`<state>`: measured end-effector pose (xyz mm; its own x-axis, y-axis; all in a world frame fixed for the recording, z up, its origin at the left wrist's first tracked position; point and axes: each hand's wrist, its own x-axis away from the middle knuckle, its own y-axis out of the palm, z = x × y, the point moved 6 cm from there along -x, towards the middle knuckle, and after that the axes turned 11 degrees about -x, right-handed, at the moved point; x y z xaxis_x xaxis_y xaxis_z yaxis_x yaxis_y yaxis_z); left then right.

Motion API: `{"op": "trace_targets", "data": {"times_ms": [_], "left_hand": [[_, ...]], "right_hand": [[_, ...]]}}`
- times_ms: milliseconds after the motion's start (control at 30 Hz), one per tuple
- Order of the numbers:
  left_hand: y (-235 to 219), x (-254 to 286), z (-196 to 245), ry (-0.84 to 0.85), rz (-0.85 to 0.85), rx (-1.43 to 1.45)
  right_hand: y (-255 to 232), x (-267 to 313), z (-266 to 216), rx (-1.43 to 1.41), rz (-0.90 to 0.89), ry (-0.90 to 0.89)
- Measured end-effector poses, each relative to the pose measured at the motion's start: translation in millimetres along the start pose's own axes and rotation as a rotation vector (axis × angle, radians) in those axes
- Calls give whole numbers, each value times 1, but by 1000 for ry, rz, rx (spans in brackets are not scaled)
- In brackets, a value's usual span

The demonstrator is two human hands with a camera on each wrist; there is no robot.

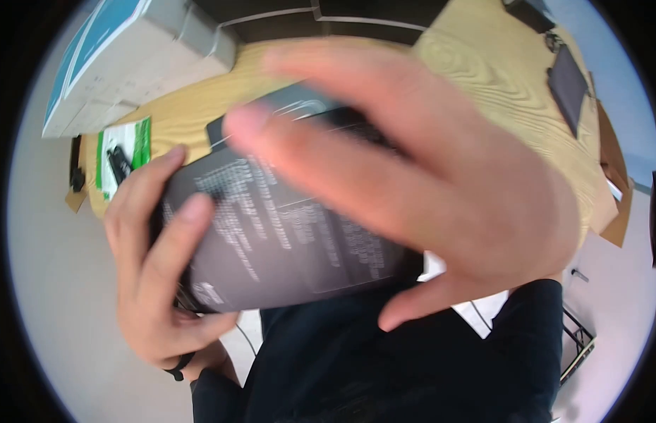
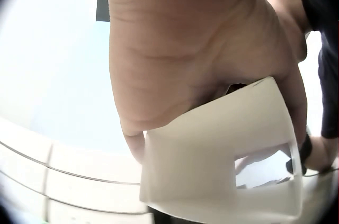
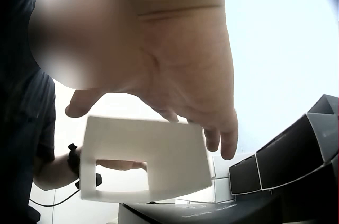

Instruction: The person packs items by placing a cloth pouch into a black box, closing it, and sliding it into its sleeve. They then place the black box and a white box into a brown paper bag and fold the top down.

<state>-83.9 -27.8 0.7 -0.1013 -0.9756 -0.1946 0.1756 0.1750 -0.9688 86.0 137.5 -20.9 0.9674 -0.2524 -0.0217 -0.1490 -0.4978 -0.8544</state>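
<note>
In the head view, a dark box [image 1: 236,225] with pale printed text is tilted above the person's lap. The left hand [image 1: 155,261] grips its left end, thumb low and fingers on the printed face. Over the box's right part, the blurred right hand [image 1: 441,176] has its fingers extended and thumb spread; contact cannot be told. Both wrist views show a white hollow piece [image 2: 185,166] with a rectangular cut-out, by the left hand [image 2: 201,49] and below the right hand's fingers [image 3: 228,142]. Whether it is part of the dark box cannot be told.
A wooden tabletop [image 1: 483,70] lies beyond the hands. On its left are a large white-and-teal box [image 1: 159,70] and a green-and-white packet [image 1: 141,144] with a black item on it. Dark box-like units [image 1: 264,25] stand behind; a dark flat item [image 1: 568,88] and cardboard [image 1: 614,141] are right.
</note>
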Motion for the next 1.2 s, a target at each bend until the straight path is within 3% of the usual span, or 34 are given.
{"op": "trace_targets", "data": {"times_ms": [67, 200, 267, 333, 367, 400, 433, 467, 533, 567, 667, 767, 800, 900, 1033, 1067, 1133, 1200], "left_hand": [[7, -23, 16, 117, -1, -8], [8, -39, 15, 62, 222, 136], [16, -44, 4, 2, 116, 71], [38, -47, 3, -25, -19, 14], [49, -47, 2, -33, -43, 16], [58, -48, 0, -43, -71, 19], [61, -50, 0, -49, -68, 13], [66, -52, 3, -51, -110, -3], [75, -54, 6, -53, -154, -18], [76, -55, 7, -46, -131, -17], [73, -58, 9, -23, -124, 14], [75, -58, 10, 4, -128, 73], [75, -58, 10, 18, -112, 95], [76, -56, 9, 40, -77, 99], [78, -54, 6, 44, -44, 145], [76, -55, 7, 39, -35, 178], [74, -56, 7, 30, -34, 210], [75, -56, 7, 23, -53, 189]], "right_hand": [[-19, 14, 2, 30, 10, -19], [-61, 42, 0, 60, 65, -54], [-112, 68, 24, 93, 49, -127], [-127, 113, 69, -408, 418, 101], [-140, 125, 81, -243, 476, 103], [-148, 135, 95, -296, 543, 280], [-152, 139, 109, -305, 672, 333], [-153, 133, 119, -305, 671, 328], [-164, 132, 148, -64, 813, 546], [-161, 122, 168, -69, 813, 545], [-139, 86, 197, 399, 694, 553], [-106, 66, 210, 236, 608, 630], [-102, 66, 212, 292, 585, 540], [-108, 70, 191, 337, 579, 423], [-126, 76, 94, 151, 481, 292], [-121, 74, 71, 60, 403, 308], [-96, 57, 26, 58, 245, 97], [-56, 41, 1, -6, 227, 51]]}}
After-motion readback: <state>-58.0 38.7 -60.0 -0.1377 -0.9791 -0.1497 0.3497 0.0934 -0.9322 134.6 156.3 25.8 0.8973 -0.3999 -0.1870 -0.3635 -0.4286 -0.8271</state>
